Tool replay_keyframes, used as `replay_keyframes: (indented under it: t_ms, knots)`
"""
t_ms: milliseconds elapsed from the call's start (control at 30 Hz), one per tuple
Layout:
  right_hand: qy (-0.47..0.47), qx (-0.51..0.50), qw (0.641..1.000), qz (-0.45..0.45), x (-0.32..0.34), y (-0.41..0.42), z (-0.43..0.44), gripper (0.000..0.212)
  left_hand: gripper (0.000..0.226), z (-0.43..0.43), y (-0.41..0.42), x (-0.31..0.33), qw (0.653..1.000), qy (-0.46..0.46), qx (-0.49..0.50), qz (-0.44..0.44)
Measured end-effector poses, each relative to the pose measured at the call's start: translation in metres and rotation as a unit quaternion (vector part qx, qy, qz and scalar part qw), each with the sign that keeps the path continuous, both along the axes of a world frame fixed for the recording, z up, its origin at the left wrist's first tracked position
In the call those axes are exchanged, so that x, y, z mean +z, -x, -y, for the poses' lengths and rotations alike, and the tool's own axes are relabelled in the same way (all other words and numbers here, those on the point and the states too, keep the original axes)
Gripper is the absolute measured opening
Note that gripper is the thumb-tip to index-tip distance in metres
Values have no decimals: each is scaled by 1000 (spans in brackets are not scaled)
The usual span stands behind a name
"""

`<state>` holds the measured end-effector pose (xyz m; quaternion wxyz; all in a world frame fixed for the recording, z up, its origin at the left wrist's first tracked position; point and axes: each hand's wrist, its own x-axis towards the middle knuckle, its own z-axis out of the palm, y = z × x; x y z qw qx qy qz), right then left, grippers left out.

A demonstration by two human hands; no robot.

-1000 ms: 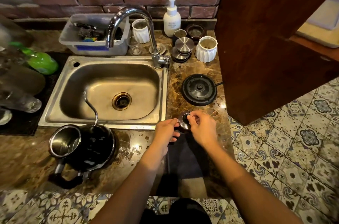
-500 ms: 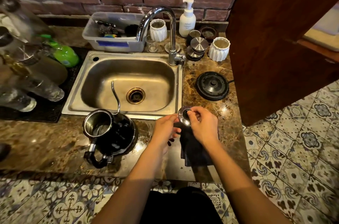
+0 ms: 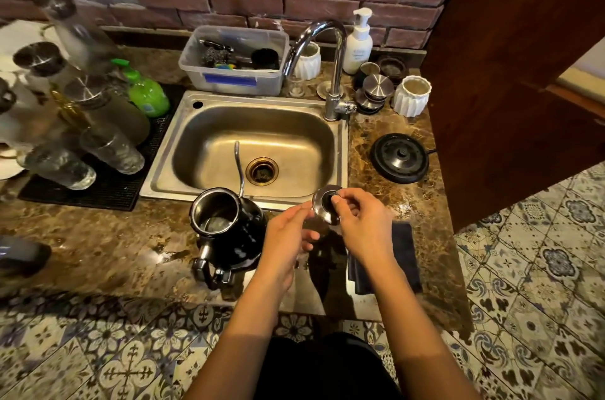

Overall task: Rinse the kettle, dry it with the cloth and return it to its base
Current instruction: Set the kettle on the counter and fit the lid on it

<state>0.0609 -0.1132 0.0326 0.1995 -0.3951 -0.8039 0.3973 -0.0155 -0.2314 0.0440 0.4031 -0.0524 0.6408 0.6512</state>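
**Inspector:** Two hands meet at one small part. The right hand [image 3: 363, 226] has its grip closed on the kettle lid [image 3: 325, 205], thumb and fingertips pinching the knob so the lid stands tilted on edge. The left hand [image 3: 288, 232] sits just beside it, fingers half curled and reaching for the rim; whether they touch it I cannot tell, and that grip holds nothing I can confirm.

**Clerk:** And the cloth?

**Inspector:** A dark cloth [image 3: 401, 255] lies on the tabletop [image 3: 98, 242] under the right wrist, in neither hand.

**Clerk:** Where is the kettle itself?

**Inspector:** The kettle [image 3: 229, 229] stands upright on the tabletop at the sink's [image 3: 258, 144] front edge, just left of the hands, mouth open, spout over the basin. The base [image 3: 400, 158] sits bare to the right of the sink, well apart from the kettle.

**Clerk:** Step in hand?

**Inspector:** In my judgement, the lid is being finished off, late in the drying stage. The tap [image 3: 320, 49] shows no running water.

**Clerk:** Next move?

**Inspector:** Likely seat the lid squarely in the open mouth, then carry the kettle by its handle across to the base and centre it on the connector.
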Motion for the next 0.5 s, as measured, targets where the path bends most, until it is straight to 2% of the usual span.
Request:
replay_keyframes:
  t_ms: [267, 500]
  knots:
    - [-9, 25, 999, -26, 25, 23, 33, 14, 20, 36, 20, 20, 999, -16, 3, -28]
    - [-14, 48, 998, -26, 38, 51, 65, 16, 22, 71, 46, 29, 995, 2, -1, -99]
